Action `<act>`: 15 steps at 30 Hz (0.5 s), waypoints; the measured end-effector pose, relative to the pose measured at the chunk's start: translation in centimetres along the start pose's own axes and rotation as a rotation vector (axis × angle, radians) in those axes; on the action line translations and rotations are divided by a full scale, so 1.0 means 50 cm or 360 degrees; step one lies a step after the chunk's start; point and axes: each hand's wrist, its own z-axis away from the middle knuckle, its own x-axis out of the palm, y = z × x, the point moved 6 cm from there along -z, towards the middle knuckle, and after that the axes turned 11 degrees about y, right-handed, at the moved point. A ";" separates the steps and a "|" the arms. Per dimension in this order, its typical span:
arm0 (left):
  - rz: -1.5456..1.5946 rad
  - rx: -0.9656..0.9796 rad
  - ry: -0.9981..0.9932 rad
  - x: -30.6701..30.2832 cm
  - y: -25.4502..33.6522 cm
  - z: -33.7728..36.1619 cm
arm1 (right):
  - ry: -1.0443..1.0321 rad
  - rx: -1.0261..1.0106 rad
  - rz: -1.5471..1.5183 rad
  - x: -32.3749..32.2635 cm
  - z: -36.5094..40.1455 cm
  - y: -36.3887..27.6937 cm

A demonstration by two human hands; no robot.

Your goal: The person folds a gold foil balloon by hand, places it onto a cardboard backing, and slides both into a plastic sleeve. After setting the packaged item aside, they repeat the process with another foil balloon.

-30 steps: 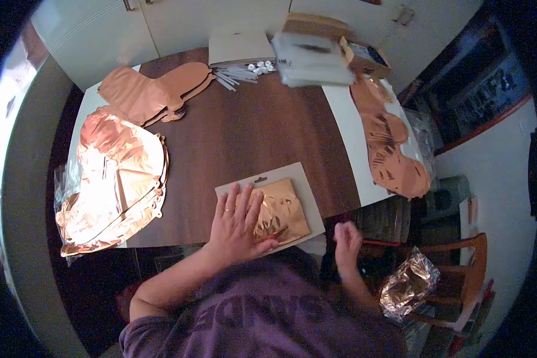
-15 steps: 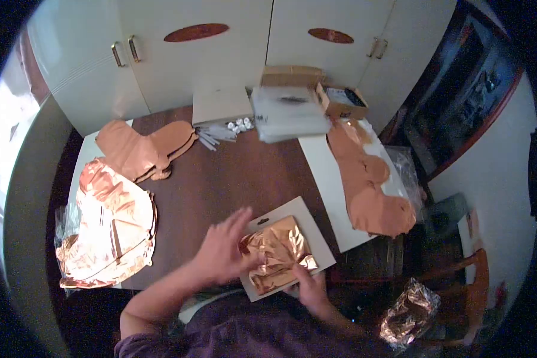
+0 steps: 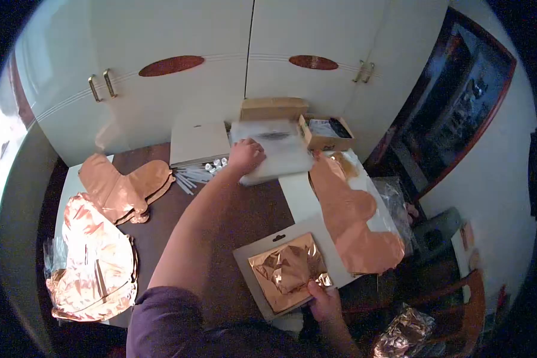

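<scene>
My right hand (image 3: 327, 303) grips the lower right corner of a pale backing card (image 3: 244, 256) with a hang hole at its top. On the card lies a folded copper-coloured foil balloon (image 3: 289, 265), and my thumb presses on its edge. My left hand (image 3: 246, 156) is stretched far across the table. Its fingers are bent and closed at the left side of a stack of clear plastic bags (image 3: 280, 158); the fingertips are partly hidden.
Flat copper foil balloons lie left (image 3: 125, 185) and right (image 3: 352, 215), with a shiny foil pile (image 3: 98, 262) front left. Behind are a cardboard stack (image 3: 198, 143), white straws (image 3: 191, 178) and a small open box (image 3: 327, 132). A wrapped foil bundle (image 3: 404, 331) rests on a chair (image 3: 474, 298).
My left hand has left the foil balloon and reached forward to the plastic bags. My right hand still holds the card with the balloon. The head view has tilted up.
</scene>
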 end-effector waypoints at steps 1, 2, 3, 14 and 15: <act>-0.0002 -0.0046 0.0030 0.008 -0.009 -0.001 | -0.0001 0.0026 -0.0035 -0.002 -0.002 0.003; -0.0036 -0.0072 0.0006 0.019 -0.017 -0.003 | -0.0001 0.0052 -0.0070 -0.005 -0.004 0.006; -0.0072 -0.0098 -0.0015 0.028 -0.026 -0.007 | 0.0002 0.0067 -0.0082 -0.007 -0.010 0.009; -0.0309 0.0639 0.0305 -0.280 0.159 0.116 | -0.0080 -0.0136 -0.0449 -0.033 0.003 -0.102; -0.0346 0.0747 0.0189 -0.298 0.167 0.182 | -0.0205 -0.0076 -0.0440 -0.035 0.002 -0.095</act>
